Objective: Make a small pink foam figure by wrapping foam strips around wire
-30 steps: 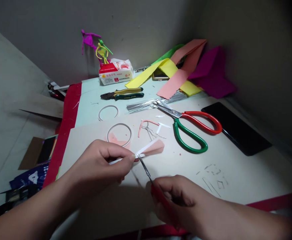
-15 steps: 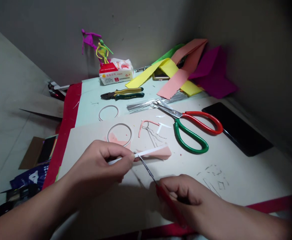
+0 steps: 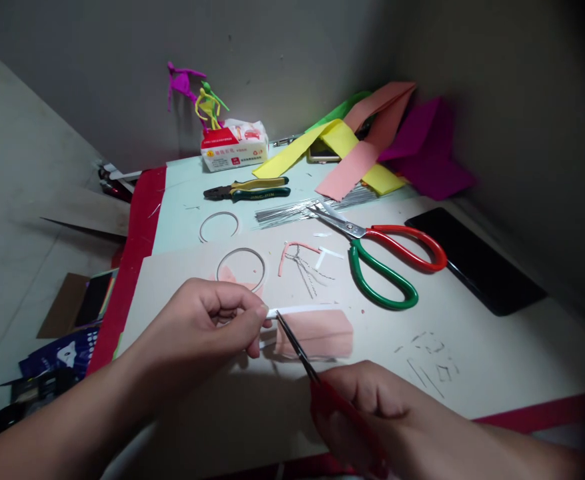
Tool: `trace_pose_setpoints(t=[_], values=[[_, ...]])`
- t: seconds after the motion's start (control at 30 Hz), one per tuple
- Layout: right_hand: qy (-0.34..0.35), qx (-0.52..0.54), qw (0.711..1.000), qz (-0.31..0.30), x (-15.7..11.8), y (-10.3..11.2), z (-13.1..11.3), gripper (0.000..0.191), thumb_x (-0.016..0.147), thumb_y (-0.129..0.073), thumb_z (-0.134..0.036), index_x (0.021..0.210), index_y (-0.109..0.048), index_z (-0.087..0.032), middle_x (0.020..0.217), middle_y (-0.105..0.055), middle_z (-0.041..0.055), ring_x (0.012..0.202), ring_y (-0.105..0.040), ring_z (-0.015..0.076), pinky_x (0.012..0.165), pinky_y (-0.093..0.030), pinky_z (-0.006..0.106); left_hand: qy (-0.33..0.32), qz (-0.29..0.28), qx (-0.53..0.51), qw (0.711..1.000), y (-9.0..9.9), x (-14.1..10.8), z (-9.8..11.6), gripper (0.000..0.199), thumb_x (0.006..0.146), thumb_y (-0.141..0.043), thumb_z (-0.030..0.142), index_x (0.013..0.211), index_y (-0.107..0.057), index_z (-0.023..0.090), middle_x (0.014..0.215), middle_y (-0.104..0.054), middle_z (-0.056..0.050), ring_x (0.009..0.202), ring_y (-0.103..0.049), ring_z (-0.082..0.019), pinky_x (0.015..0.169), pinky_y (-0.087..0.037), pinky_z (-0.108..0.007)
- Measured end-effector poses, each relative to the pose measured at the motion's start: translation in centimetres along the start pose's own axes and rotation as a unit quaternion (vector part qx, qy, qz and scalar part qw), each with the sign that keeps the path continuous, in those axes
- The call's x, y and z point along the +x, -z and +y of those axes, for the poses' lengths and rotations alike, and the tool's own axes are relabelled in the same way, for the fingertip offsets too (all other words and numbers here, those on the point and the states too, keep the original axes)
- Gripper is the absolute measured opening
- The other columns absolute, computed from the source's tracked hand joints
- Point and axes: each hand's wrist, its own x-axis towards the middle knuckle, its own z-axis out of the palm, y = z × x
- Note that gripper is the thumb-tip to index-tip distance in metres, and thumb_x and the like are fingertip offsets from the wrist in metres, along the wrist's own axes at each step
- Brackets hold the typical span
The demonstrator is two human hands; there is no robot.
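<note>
My left hand (image 3: 222, 317) is closed, pinching a narrow white strip (image 3: 312, 309) between thumb and forefinger. The strip runs out to the right along the upper edge of a pink piece of paper (image 3: 317, 335). In my right hand (image 3: 372, 400) is a small pair of red-handled scissors (image 3: 342, 420). Its blade tips meet the strip just beside my left fingertips. Just beyond sit a twisted wire figure (image 3: 299, 260) partly wrapped in pink and a wire ring (image 3: 241, 250) over pink scraps.
Large scissors (image 3: 383, 265) with red and green handles lie beside a black phone-like slab (image 3: 477, 257). Behind are pliers (image 3: 247, 189), thin wires (image 3: 292, 213), coloured paper strips (image 3: 297, 150) and a tissue pack (image 3: 235, 148) with small figures (image 3: 207, 105). Pencil marks (image 3: 427, 360) show at right.
The pink paper has turned to face up more broadly below the white strip. My right hand and the small scissors have shifted slightly, the handles lower. My left hand barely moved.
</note>
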Motion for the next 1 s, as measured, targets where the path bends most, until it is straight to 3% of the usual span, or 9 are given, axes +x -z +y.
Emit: trace_pose_setpoints(t=[0.4,0.67,1.0], values=[[-0.041,-0.06,0.996,0.045,0.3,-0.5,0.6,0.015,0.079,-0.048,-0.015,0.066,-0.04,-0.017,0.063,-0.042,-0.0047,0.059,-0.035,0.0069,0.053,-0.026,0.021,0.034,-0.013,-0.016,0.999,-0.1,0.1,-0.1,0.019,0.076,-0.064,0.03,0.062,-0.067,0.017,0.055,-0.065,0.002,0.055,-0.05,-0.01,0.052,-0.036,-0.019],[-0.055,-0.086,0.994,0.034,0.4,-0.2,0.7,0.015,0.079,-0.048,-0.013,0.067,-0.041,-0.017,0.062,-0.042,-0.0048,0.058,-0.036,0.0066,0.052,-0.027,0.02,0.037,-0.029,0.009,0.999,0.1,0.0,-0.1,0.014,0.072,-0.065,0.028,0.065,-0.07,0.017,0.057,-0.066,0.0,0.056,-0.053,-0.011,0.051,-0.037,-0.02],[-0.07,-0.142,0.987,0.024,-0.2,0.6,1.2,0.015,0.085,-0.049,-0.018,0.071,-0.045,-0.017,0.065,-0.042,-0.004,0.059,-0.036,0.0076,0.057,-0.035,0.019,0.039,-0.038,0.028,0.998,0.1,-0.1,-0.2,0.021,0.074,-0.065,0.032,0.06,-0.068,0.017,0.054,-0.06,0.002,0.052,-0.046,-0.008,0.047,-0.032,-0.017]])
